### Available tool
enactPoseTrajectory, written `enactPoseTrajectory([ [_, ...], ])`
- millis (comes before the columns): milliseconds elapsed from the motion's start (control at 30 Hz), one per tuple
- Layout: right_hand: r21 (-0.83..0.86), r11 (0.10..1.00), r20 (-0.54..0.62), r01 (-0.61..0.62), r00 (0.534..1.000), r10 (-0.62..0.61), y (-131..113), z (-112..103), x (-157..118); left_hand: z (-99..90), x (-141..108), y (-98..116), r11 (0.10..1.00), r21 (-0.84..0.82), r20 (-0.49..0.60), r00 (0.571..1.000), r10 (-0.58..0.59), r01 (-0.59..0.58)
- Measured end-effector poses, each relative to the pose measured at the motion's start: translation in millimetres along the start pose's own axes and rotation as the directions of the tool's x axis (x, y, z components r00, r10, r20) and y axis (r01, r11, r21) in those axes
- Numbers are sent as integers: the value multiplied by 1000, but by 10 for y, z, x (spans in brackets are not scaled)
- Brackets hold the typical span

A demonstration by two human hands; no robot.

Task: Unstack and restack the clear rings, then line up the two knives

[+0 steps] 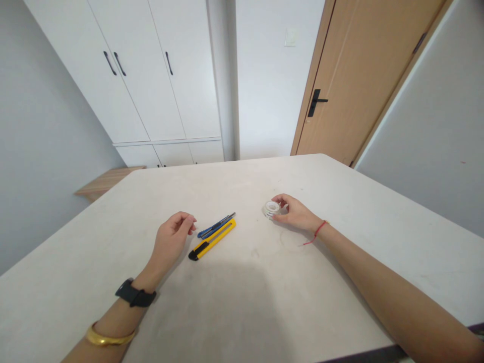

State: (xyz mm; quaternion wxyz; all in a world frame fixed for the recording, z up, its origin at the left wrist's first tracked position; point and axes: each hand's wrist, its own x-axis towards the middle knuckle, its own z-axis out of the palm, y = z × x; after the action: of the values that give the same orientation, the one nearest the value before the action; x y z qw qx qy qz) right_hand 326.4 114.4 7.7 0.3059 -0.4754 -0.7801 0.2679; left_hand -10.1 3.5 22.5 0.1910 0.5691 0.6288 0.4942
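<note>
Two box cutters lie side by side at a slant on the white table, a blue one (214,227) behind a yellow one (216,239) with a black end. Just left of them rests my left hand (176,233), its fingers curled together; whatever they might hold is hidden. To the right of the cutters, my right hand (290,212) has its thumb and fingers around the right side of a small stack of white tape rolls (271,208), which stands on the tabletop.
The broad white table (242,322) fills the lower view. Beyond it are white cabinets (124,91), a wooden door (363,65) with a black handle, and a low wooden surface (108,182) at the left.
</note>
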Motion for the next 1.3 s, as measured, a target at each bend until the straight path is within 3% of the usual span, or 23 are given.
enactPoseTrajectory([
  [1100, 39, 999, 25, -10, 1000, 9, 17, 5, -12, -1, 13, 22, 1000, 8, 14, 1000, -7, 7],
  [1200, 22, 1000, -33, -2, 999, 2, 8, -23, -15, -4, 19, 2, 1000, 10, 14, 1000, -12, 12],
  [1300, -51, 990, -181, 132, 974, -139, -125, -36, -40, -7, 33, -27, 1000, 10, 11, 1000, -15, 15],
])
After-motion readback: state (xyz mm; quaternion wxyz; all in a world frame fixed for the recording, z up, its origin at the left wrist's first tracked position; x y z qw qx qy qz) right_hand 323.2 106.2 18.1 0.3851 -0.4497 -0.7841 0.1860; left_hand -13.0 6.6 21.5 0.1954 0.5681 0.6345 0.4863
